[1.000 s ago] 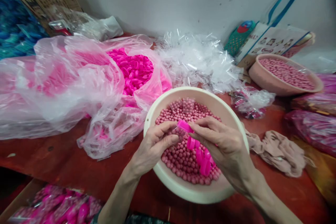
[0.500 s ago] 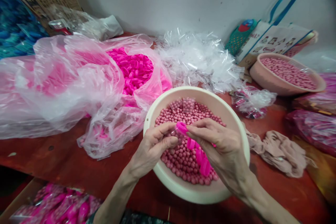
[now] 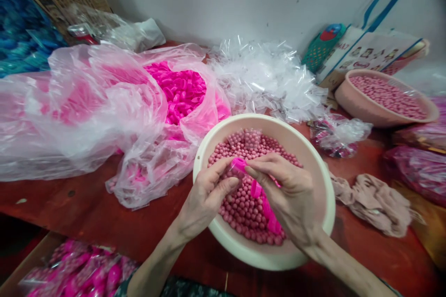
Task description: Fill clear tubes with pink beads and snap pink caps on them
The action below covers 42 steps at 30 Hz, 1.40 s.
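My left hand [image 3: 212, 190] is closed, thumb and fingers pinching a small clear plastic bag [image 3: 232, 172] that is hard to make out against the beads. My right hand [image 3: 287, 190] pinches a bright pink ring-shaped plastic piece [image 3: 239, 164] at the bag's upper end. Both hands are over a cream basin [image 3: 327, 181] of round pink beads [image 3: 240, 213]. More pink plastic pieces [image 3: 256, 189] lie on the beads, partly hidden behind my right hand. A clear bag of beads [image 3: 251, 138] rests at the basin's far side.
Left of the basin, a large plastic bag [image 3: 104, 111] gapes over many pink plastic pieces [image 3: 181, 90]. Behind is a heap of clear bags [image 3: 265, 79]. A second bead basin [image 3: 343, 95] and a crumpled cloth [image 3: 379, 204] are on the right. Filled pink packs [image 3: 87, 274] fill a box at lower left.
The whole view has shifted slightly. Both hands keep their hold over the basin, and the pink ring-shaped piece between them has tilted a little.
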{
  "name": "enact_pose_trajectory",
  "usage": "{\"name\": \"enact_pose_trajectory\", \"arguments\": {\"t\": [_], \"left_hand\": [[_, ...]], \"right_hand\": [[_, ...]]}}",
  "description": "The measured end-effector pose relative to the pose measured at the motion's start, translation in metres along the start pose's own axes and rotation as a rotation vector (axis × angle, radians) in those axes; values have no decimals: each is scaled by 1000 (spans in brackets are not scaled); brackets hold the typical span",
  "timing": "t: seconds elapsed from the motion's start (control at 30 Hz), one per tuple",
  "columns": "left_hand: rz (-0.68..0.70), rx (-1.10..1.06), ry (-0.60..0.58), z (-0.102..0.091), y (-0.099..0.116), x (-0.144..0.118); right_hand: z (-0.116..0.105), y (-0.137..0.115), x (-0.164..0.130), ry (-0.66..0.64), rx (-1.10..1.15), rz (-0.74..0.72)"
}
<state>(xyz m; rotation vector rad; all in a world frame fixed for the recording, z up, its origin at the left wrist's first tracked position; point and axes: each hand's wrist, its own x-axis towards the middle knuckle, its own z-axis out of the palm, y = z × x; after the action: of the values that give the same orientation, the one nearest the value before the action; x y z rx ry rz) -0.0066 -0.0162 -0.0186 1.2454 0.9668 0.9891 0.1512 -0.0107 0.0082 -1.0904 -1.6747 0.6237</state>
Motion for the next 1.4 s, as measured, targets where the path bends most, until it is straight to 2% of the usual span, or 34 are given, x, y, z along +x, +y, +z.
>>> {"name": "enact_pose_trajectory", "arguments": {"t": [0.1, 0.27, 0.37, 0.5, 0.57, 0.63, 0.8, 0.87, 1.0, 1.07, 1.27, 1.33, 1.4], "left_hand": [[-21, -44, -3, 1, 1, 1], [24, -227, 31, 1, -4, 1], [-11, -359, 45, 1, -6, 0], [-52, -432, 68, 2, -4, 2], [-67, -432, 71, 3, -2, 2], [-76, -416, 80, 3, -1, 2], [-47, -425, 130, 4, -2, 0], [-56, -422, 137, 4, -2, 0], [-126, -416, 81, 2, -2, 3], [-155, -420, 34, 2, -1, 4], [-124, -500, 51, 4, 0, 1], [-129, -483, 48, 4, 1, 1], [-134, -425, 43, 4, 2, 2]], "right_hand": [[3, -3, 2, -4, 1, 7], [13, -10, 2, 31, -160, -98], [5, -8, 4, -67, -83, -56], [-12, -4, 9, -185, 34, 58], [-13, -4, 9, -182, 40, 100], [-8, -6, 6, -147, 5, 84], [16, -7, -7, 40, -226, -156], [17, -6, -8, 55, -268, -188], [6, -5, 1, -25, -145, -99], [4, -7, 4, -9, -114, -67], [19, -9, -4, 103, -243, -168], [15, -8, -4, 73, -216, -126], [6, -7, -1, -9, -129, -15]]}}
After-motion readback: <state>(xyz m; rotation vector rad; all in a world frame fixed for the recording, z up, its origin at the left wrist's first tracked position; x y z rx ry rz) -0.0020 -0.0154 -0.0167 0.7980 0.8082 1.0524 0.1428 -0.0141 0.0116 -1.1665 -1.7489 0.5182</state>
